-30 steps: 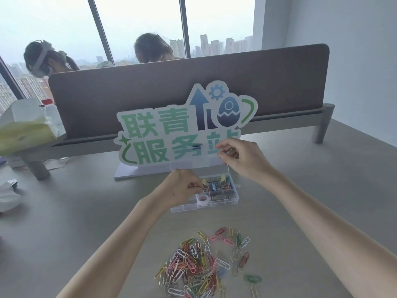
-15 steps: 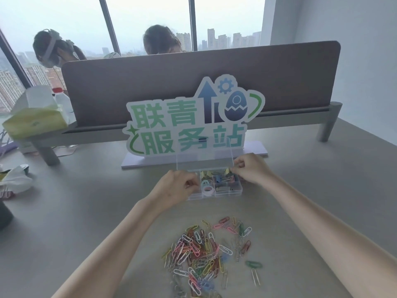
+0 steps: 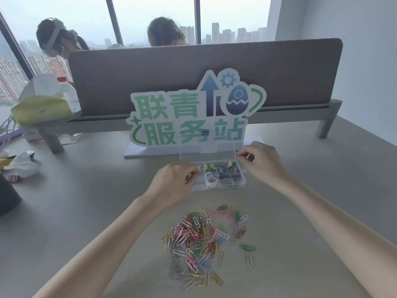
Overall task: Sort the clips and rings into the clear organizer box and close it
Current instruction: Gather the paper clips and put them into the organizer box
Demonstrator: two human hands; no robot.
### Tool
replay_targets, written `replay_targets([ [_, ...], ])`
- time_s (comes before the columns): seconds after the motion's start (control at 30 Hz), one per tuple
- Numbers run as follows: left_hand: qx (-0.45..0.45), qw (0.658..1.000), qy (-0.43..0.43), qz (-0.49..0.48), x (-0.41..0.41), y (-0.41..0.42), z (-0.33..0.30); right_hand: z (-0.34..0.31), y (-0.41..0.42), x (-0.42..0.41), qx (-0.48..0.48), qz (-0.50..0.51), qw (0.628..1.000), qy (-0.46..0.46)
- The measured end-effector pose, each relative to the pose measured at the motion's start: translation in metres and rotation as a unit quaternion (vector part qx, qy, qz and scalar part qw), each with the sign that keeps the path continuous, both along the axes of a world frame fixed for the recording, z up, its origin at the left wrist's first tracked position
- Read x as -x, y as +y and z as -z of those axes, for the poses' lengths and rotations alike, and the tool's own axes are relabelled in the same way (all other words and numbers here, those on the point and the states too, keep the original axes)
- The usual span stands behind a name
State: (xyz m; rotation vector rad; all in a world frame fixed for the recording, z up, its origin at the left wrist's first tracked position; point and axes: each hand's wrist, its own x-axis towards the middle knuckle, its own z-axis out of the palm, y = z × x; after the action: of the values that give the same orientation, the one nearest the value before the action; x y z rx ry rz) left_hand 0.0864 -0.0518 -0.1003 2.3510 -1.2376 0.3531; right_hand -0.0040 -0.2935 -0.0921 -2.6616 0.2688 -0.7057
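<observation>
The clear organizer box [image 3: 221,187] stands on the grey desk, and its transparent lid [image 3: 207,147] is raised upright. Its compartments hold coloured binder clips [image 3: 227,171] and a pale ring [image 3: 211,180]. My left hand [image 3: 171,182] grips the box's left side with curled fingers. At the right rear corner, where the lid meets the box, my right hand [image 3: 262,164] pinches the box. A loose pile of coloured paper clips [image 3: 202,235] lies on the desk nearer to me, and a green clip [image 3: 248,247] lies apart to its right.
A green and white sign [image 3: 193,117] on a white base stands right behind the box. Behind it runs a brown desk divider [image 3: 193,67] with two people beyond. On the left are a tissue box [image 3: 40,104], crumpled tissue [image 3: 21,164] and a dark object [image 3: 6,196].
My right hand came down from the lid's top edge to the box's right rear corner. The lid went from tilted to upright. My left hand stayed on the left side.
</observation>
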Motion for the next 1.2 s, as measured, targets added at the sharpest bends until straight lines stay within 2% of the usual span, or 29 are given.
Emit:
replay_targets([
  [0.07,-0.045,0.999,0.017,-0.016,0.010,0.014,-0.003,-0.005,0.011,0.020,0.032,-0.096,0.994,0.041],
  [0.13,-0.103,0.993,0.046,-0.030,0.019,0.029,-0.001,-0.001,0.022,0.037,0.055,-0.159,0.978,0.124],
  [0.27,-0.141,0.984,0.103,-0.030,0.032,0.050,0.005,0.020,0.035,0.050,0.070,-0.169,0.966,0.185],
  [0.37,-0.151,0.981,0.123,-0.005,0.040,0.055,0.008,0.025,0.044,0.053,0.061,-0.158,0.968,0.187],
  [0.5,-0.141,0.979,0.138,0.046,0.055,0.048,0.009,0.025,0.058,0.062,0.046,-0.197,0.964,0.173],
  [0.8,-0.149,0.970,0.135,0.138,0.070,0.040,0.015,0.017,0.063,0.095,0.009,-0.239,0.953,0.187],
  [0.93,-0.102,0.971,0.189,0.109,0.066,0.046,0.011,0.004,0.057,0.087,-0.023,-0.198,0.964,0.178],
  [1.07,-0.087,0.974,0.201,0.054,0.059,0.051,0.004,0.009,0.068,0.056,0.008,-0.189,0.958,0.218],
  [1.2,-0.133,0.972,0.195,0.015,0.055,0.067,-0.001,0.017,0.082,0.049,0.024,-0.199,0.954,0.221],
])
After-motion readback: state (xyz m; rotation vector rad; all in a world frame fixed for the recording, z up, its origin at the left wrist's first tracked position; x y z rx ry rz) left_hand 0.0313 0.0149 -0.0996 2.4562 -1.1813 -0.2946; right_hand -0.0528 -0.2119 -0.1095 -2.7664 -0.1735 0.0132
